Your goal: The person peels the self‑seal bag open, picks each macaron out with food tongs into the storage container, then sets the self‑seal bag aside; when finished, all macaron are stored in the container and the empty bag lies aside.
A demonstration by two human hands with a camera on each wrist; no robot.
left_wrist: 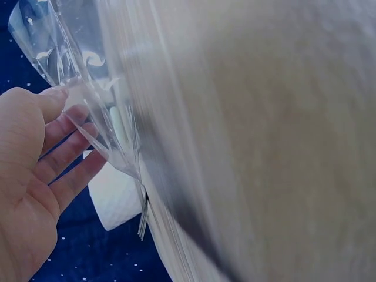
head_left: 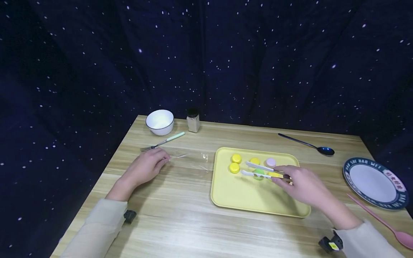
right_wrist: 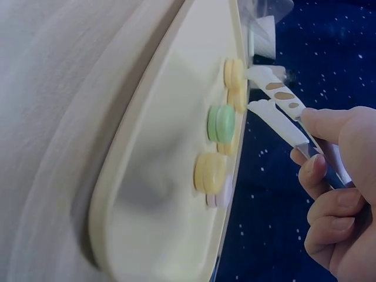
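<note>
My left hand point(head_left: 148, 165) pinches the edge of a clear plastic bag point(head_left: 193, 161) between thumb and fingers, left of the tray. The left wrist view shows the bag point(left_wrist: 88, 50) spreading out from the fingertips. In my right hand point(head_left: 304, 184) is a pair of tongs point(right_wrist: 282, 126) with white tips. The tips stand apart above the yellow tray point(head_left: 232, 195), with nothing gripped between them. Several yellow macarons point(head_left: 234, 167), a green macaron point(right_wrist: 221, 123) and a lilac macaron point(head_left: 270, 162) lie on the tray. From the head view, the tongs partly cover the green one.
Behind the bag are a white bowl point(head_left: 160, 122), a fork point(head_left: 171, 138) with a pale green handle and a black-capped jar point(head_left: 193, 123). To the right lie a dark spoon point(head_left: 325, 151), a plate point(head_left: 372, 182) with a lettered rim and a pink spoon point(head_left: 404, 239).
</note>
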